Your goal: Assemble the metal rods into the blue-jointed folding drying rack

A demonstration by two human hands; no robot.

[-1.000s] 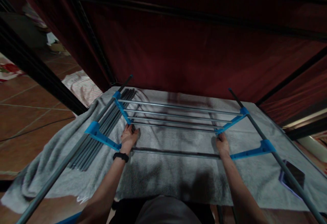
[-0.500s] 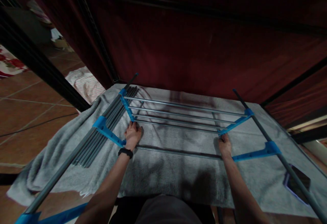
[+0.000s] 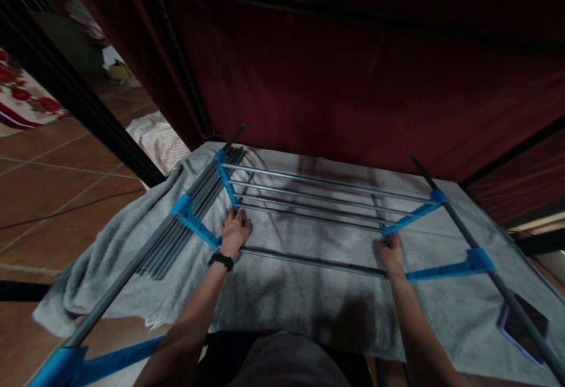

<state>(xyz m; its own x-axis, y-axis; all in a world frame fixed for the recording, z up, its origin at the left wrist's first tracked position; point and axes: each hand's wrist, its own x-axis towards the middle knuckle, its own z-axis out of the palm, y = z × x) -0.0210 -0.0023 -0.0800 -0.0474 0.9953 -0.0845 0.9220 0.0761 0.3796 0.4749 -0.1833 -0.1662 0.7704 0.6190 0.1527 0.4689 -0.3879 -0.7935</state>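
Observation:
A partly built rack of grey metal tubes and blue plastic brackets stands over a grey blanket. My left hand (image 3: 235, 234), with a dark band on its wrist, grips the near end of the upper left blue bracket (image 3: 226, 184). On the other side, my right hand (image 3: 392, 252) closes on the near end of the upper right blue bracket (image 3: 408, 220). Several parallel grey tubes (image 3: 318, 201) span these two brackets. Nearer to me, a single tube (image 3: 309, 261) runs between the lower left bracket (image 3: 196, 223) and the lower right bracket (image 3: 450, 267). My fingertips are partly hidden.
Several loose tubes (image 3: 189, 228) lie bundled on the blanket (image 3: 273, 304) at left. A phone (image 3: 523, 325) rests at the right, partly behind the long side tube (image 3: 507, 293). Dark red fabric (image 3: 309, 92) hangs behind. Another blue bracket (image 3: 119, 363) juts in at lower left.
The view has shifted slightly, so the scene sits a little farther right. Both hands stay at the same bracket ends, and the rack looks otherwise the same.

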